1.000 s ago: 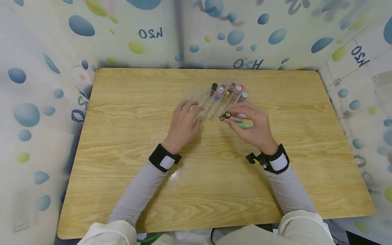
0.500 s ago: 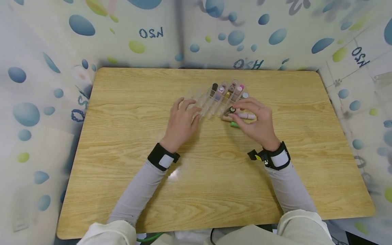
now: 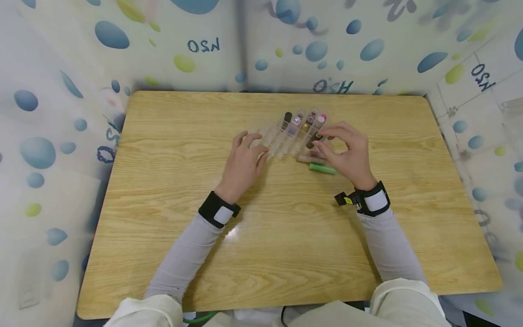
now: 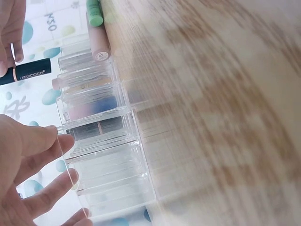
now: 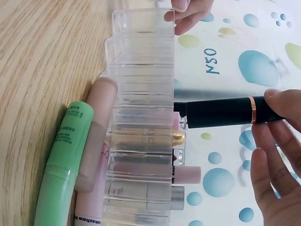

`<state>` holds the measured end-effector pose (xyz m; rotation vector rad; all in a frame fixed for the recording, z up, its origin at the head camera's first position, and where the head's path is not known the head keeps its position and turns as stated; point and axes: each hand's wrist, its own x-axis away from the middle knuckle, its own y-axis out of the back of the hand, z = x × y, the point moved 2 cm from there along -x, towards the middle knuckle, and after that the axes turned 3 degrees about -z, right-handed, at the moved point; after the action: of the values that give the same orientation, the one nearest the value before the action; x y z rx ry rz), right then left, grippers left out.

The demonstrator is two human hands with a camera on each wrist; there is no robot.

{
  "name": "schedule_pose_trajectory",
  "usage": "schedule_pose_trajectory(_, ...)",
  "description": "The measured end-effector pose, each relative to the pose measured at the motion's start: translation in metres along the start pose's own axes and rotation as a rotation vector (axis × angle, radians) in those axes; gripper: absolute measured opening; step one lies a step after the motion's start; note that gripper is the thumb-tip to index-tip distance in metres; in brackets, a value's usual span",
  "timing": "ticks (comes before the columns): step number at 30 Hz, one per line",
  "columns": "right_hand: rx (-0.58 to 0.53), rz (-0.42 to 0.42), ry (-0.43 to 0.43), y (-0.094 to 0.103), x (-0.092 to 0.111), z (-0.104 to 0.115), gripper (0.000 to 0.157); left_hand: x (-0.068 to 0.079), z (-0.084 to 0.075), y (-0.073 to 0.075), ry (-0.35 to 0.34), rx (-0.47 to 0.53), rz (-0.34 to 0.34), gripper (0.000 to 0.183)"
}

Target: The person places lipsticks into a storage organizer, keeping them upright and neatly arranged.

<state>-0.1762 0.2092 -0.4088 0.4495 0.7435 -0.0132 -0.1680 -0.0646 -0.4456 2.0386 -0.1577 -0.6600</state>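
A clear stepped lipstick organizer (image 3: 282, 136) stands on the table, several of its slots filled with lipstick tubes. My left hand (image 3: 241, 165) holds the organizer's left end, with thumb and fingertips at the clear rim in the left wrist view. Between thumb and fingers my right hand (image 3: 347, 152) pinches a black lipstick (image 5: 221, 112) with a copper-coloured band. That lipstick is above the organizer's right part, its free end pointing toward the slots. In front of the organizer lie a green tube (image 3: 323, 169), a beige-pink tube (image 5: 96, 127) and a pale pink tube (image 5: 91, 202).
The wooden table (image 3: 261, 254) has a patterned curtain (image 3: 269, 45) behind and around it. Inside the organizer stand a black tube (image 3: 287, 119), a gold-topped tube (image 5: 178, 137) and a silver-capped tube (image 5: 177, 197), among others. Each wrist wears a black strap (image 3: 218, 210).
My right hand has moved back and to the right with the black lipstick, from above the loose tubes to the organizer's right part. The green tube is now uncovered. The left hand has barely moved.
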Motion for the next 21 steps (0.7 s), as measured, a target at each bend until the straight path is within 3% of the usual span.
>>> schedule_pose_trajectory(15,0.042,-0.085,-0.021,-0.005,-0.019,-0.016,0.025,0.0,0.003,0.0,0.023,0.016,-0.037,0.017)
schedule_pose_trajectory(21,0.065,-0.12,-0.045,-0.008,-0.018,-0.02,0.021,0.002,0.003,-0.003,0.024,0.027,-0.037,0.015)
